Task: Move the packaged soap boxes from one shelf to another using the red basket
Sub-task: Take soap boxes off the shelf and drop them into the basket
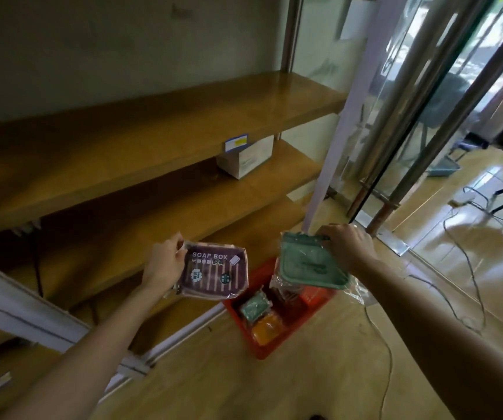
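My left hand [165, 262] grips a purple packaged soap box [213, 271] by its left edge; its label reads "SOAP BOX". My right hand [348, 244] pinches the top of a green packaged soap box [307, 262] in clear wrap. Both packs hang above the red basket [259, 347], which stands on the floor in front of the shelves. Inside the basket lie a small green pack [254, 306] and an orange pack [266, 327], with other wrapped packs partly hidden under the green box.
Wooden shelves [153, 122] run along the wall on the left. A white carton [244, 160] with a blue and yellow tag sits on the middle shelf. Glass doors with metal poles [404, 122] stand on the right. Cables [468, 268] trail over the wooden floor.
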Available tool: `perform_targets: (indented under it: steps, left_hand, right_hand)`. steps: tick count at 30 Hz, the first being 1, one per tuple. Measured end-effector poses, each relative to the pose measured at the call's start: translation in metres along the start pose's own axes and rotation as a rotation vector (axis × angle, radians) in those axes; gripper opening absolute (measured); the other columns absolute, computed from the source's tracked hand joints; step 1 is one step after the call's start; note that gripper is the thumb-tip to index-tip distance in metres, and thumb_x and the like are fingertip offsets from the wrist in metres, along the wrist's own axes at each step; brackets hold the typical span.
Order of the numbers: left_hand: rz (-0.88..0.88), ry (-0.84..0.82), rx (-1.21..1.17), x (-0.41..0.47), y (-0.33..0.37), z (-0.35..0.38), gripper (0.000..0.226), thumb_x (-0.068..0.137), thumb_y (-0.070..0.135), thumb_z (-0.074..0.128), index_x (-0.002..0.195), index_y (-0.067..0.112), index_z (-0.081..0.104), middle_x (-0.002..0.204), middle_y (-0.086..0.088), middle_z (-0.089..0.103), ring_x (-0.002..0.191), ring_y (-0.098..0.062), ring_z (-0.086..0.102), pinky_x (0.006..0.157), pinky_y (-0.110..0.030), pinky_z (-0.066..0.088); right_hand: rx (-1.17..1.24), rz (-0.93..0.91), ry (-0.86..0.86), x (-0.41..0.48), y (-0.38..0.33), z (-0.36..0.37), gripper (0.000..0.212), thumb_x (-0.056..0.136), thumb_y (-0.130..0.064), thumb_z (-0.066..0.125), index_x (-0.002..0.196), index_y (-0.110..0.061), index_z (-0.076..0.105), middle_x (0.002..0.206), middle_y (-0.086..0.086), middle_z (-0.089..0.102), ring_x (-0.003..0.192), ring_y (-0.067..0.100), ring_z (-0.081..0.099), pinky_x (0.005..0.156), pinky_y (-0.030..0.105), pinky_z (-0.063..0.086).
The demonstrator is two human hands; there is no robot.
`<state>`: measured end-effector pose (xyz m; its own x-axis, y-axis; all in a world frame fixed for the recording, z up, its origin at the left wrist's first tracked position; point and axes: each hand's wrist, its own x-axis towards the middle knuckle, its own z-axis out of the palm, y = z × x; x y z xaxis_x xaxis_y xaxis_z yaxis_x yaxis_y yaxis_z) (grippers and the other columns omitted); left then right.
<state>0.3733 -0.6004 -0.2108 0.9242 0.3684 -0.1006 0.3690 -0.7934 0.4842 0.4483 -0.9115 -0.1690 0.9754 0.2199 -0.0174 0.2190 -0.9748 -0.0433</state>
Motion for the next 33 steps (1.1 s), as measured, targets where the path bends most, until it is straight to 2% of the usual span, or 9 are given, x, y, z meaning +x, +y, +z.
perform_targets:
  steps: [2, 5, 7, 12, 16, 20, 26, 30, 33]
  left_hand:
    - [-0.034, 0.018, -0.013, -0.002, 0.016, 0.016, 0.024, 0.093, 0.013, 0.047, 0.117, 0.010, 0.050, 0.100, -0.014, 0.066, 0.073, -0.017, 0.059, 0.048, -0.021, 0.049]
    - [-0.117, 0.055, -0.031, -0.009, 0.044, 0.041, 0.024, 0.093, 0.011, 0.047, 0.117, 0.008, 0.052, 0.105, -0.015, 0.066, 0.091, -0.026, 0.064, 0.070, -0.030, 0.055]
    - [-0.206, 0.077, -0.046, -0.012, 0.058, 0.057, 0.018, 0.093, 0.011, 0.048, 0.110, 0.006, 0.054, 0.101, -0.016, 0.067, 0.091, -0.028, 0.066, 0.063, -0.028, 0.054]
    - [-0.356, 0.095, -0.014, -0.010, 0.076, 0.088, 0.011, 0.093, 0.011, 0.049, 0.101, 0.004, 0.051, 0.094, -0.016, 0.066, 0.074, -0.023, 0.059, 0.045, -0.015, 0.035]
    - [-0.435, 0.155, 0.004, 0.000, 0.078, 0.104, 0.012, 0.094, 0.008, 0.045, 0.100, 0.000, 0.051, 0.090, -0.020, 0.064, 0.069, -0.021, 0.050, 0.045, -0.019, 0.032]
    - [-0.494, 0.215, 0.004, 0.015, 0.062, 0.130, 0.015, 0.094, 0.009, 0.046, 0.100, -0.002, 0.053, 0.092, -0.023, 0.064, 0.070, -0.022, 0.048, 0.049, -0.024, 0.035]
    - [-0.496, 0.287, -0.011, 0.051, 0.003, 0.228, 0.015, 0.093, 0.011, 0.050, 0.102, -0.001, 0.054, 0.095, -0.021, 0.066, 0.082, -0.031, 0.062, 0.062, -0.030, 0.044]
    - [-0.468, 0.320, -0.010, 0.084, -0.047, 0.318, 0.013, 0.093, 0.010, 0.051, 0.097, -0.001, 0.056, 0.088, -0.020, 0.066, 0.065, -0.019, 0.050, 0.052, -0.020, 0.034]
    - [-0.455, 0.377, -0.047, 0.104, -0.081, 0.382, 0.010, 0.092, 0.011, 0.053, 0.092, 0.001, 0.053, 0.076, -0.015, 0.062, 0.053, -0.015, 0.048, 0.047, -0.020, 0.033]
  right_hand:
    - [-0.001, -0.048, -0.027, 0.020, 0.025, 0.008, 0.023, 0.094, -0.031, 0.049, 0.110, -0.032, 0.065, 0.112, -0.003, 0.067, 0.101, 0.024, 0.061, 0.079, 0.033, 0.045]
    - [-0.027, -0.132, -0.062, 0.050, 0.060, 0.020, 0.024, 0.095, -0.029, 0.047, 0.112, -0.033, 0.064, 0.111, 0.000, 0.068, 0.103, 0.025, 0.061, 0.081, 0.032, 0.045]
    - [-0.016, -0.193, -0.076, 0.070, 0.078, 0.028, 0.027, 0.095, -0.024, 0.045, 0.114, -0.032, 0.063, 0.112, 0.001, 0.068, 0.104, 0.025, 0.060, 0.084, 0.032, 0.044]
    - [0.003, -0.361, -0.149, 0.114, 0.102, 0.065, 0.029, 0.092, -0.019, 0.047, 0.112, -0.030, 0.065, 0.107, 0.004, 0.069, 0.100, 0.027, 0.061, 0.081, 0.032, 0.045]
    - [0.028, -0.376, -0.237, 0.139, 0.105, 0.112, 0.028, 0.090, -0.019, 0.048, 0.106, -0.031, 0.068, 0.098, 0.006, 0.072, 0.096, 0.030, 0.062, 0.082, 0.035, 0.049]
    - [0.045, -0.380, -0.304, 0.157, 0.098, 0.165, 0.030, 0.094, -0.020, 0.045, 0.113, -0.034, 0.064, 0.104, 0.002, 0.071, 0.099, 0.027, 0.063, 0.085, 0.035, 0.051]
    - [0.036, -0.527, -0.350, 0.187, 0.076, 0.306, 0.024, 0.095, -0.021, 0.049, 0.115, -0.026, 0.060, 0.108, 0.002, 0.069, 0.106, 0.023, 0.057, 0.087, 0.030, 0.043]
    - [0.062, -0.558, -0.391, 0.202, 0.059, 0.429, 0.018, 0.092, -0.019, 0.053, 0.108, -0.024, 0.063, 0.105, 0.001, 0.070, 0.107, 0.021, 0.058, 0.088, 0.029, 0.043]
    - [0.034, -0.600, -0.399, 0.211, 0.046, 0.517, 0.022, 0.094, -0.013, 0.051, 0.111, -0.022, 0.061, 0.108, 0.003, 0.069, 0.105, 0.020, 0.060, 0.086, 0.028, 0.044]
